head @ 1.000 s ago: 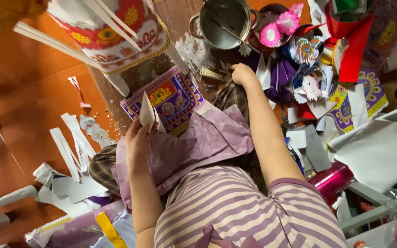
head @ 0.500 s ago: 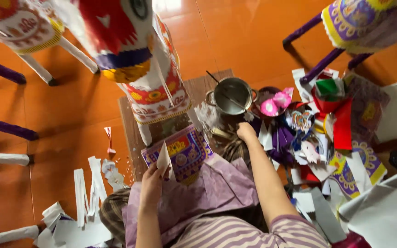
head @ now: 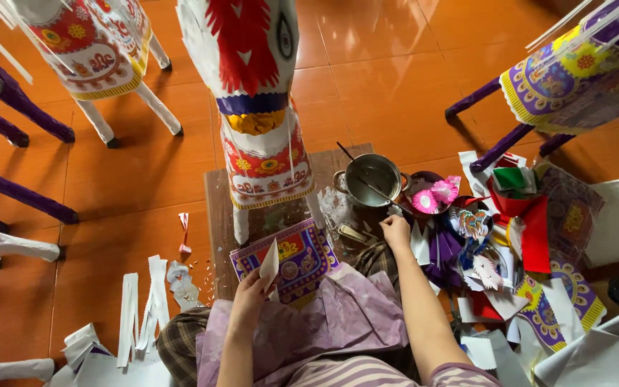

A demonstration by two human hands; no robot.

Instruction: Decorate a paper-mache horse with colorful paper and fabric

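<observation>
Left hand (head: 251,295): closed in a pinch on a white paper piece (head: 270,262), held upright over the patterned sheet (head: 296,259) on the lap.
Right hand (head: 396,230): fingers curled, stretched out beside the metal pot (head: 372,180); any grip cannot be told.
Nearby: paper horse (head: 256,107), paper scraps (head: 140,308).

I saw the left hand (head: 250,294) pinching a white paper piece (head: 270,261); the right hand (head: 396,231) reached beside the metal pot (head: 371,180).
</observation>
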